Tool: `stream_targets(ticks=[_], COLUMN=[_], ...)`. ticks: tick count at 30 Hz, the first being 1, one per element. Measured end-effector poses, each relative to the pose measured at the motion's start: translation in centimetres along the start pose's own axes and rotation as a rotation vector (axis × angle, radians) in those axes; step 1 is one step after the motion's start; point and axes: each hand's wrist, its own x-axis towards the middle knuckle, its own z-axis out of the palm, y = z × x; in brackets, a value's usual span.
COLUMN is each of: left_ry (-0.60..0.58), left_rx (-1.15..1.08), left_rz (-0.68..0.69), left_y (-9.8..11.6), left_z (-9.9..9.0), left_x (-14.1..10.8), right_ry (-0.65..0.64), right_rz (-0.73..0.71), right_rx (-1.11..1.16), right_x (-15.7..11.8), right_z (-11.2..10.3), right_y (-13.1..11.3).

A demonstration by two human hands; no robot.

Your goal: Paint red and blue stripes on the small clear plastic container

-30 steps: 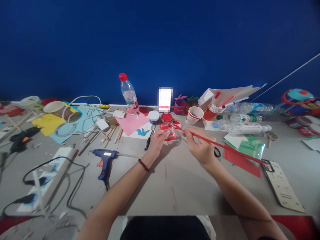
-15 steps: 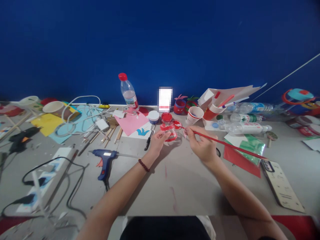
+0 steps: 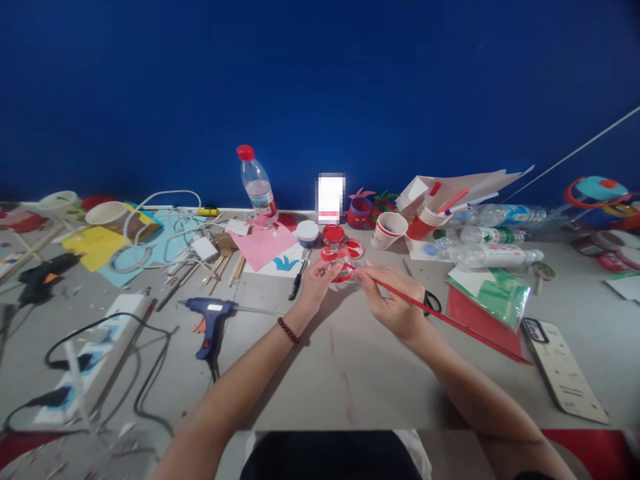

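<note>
"What is your left side holding?"

"My left hand [image 3: 316, 283] has thumb and fingers closed on a clear plastic piece [image 3: 344, 259] streaked with red. I have it over the middle of the table [image 3: 300, 400], just nearer me than the open pot of red paint [image 3: 333, 235]; whether its base touches down, I can't tell."

"And your right?"

"My right hand [image 3: 395, 301] is closed around a long red brush [image 3: 439, 315], pen-fashion, with the far end slanting down toward my right. The tip is right by the plastic's edge; from here I can't make out contact."

"What's near?"

"A red-coated round lid [image 3: 355, 249] beside the pot, a white-capped jar [image 3: 307, 233] to its left, a paper cup [image 3: 389, 231] to the right, and black scissors [image 3: 434, 303] beside my right hand."
</note>
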Motion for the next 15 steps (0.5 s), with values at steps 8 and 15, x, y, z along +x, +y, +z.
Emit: stream_targets(ticks=[8, 15], left_ry=[0.009, 0.028], left_rx=[-0.02, -0.114], left_rz=[-0.021, -0.094], left_y=[0.2, 0.4], left_z=[0.0, 0.2], left_x=[0.0, 0.0], right_ry=[0.004, 0.036], right_rz=[0.111, 0.096], right_rx=[0.082, -0.011], right_x=[-0.2, -0.1], right_z=[0.1, -0.1], right_y=[1.0, 1.9])
